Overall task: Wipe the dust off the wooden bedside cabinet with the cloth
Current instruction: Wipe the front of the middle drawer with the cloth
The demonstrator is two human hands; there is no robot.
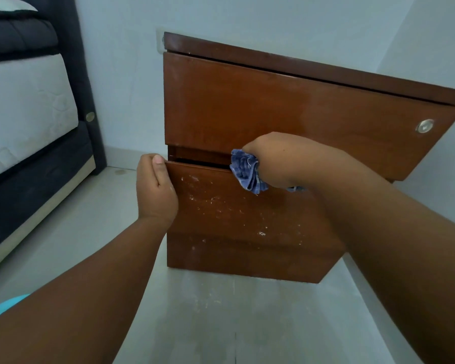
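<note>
cabinet: i see the wooden bedside cabinet (247, 106) standing on the pale floor (208, 319) against the wall, with two drawer fronts under a darker top.
upper drawer: closed, with a round metal lock (425, 126) near its right edge.
lower drawer: the lower drawer front (234, 219) sits slightly out from the carcass, leaving a dark gap along its top edge; white specks and scuffs show across its face.
left hand: my left hand (155, 190) is clenched on the top left corner of the lower drawer front, thumb on the front face, the other fingers wrapped round the left edge.
right hand: my right hand (271, 156) is closed around the blue checked cloth (247, 172), fingers curled in at the gap, so i cannot see their tips.
cloth: bunched, hanging below the fist and touching the top edge of the lower drawer front, near its middle.
bed: a dark bed frame with a white mattress (24, 106) stands left of the cabinet, apart from it.
</note>
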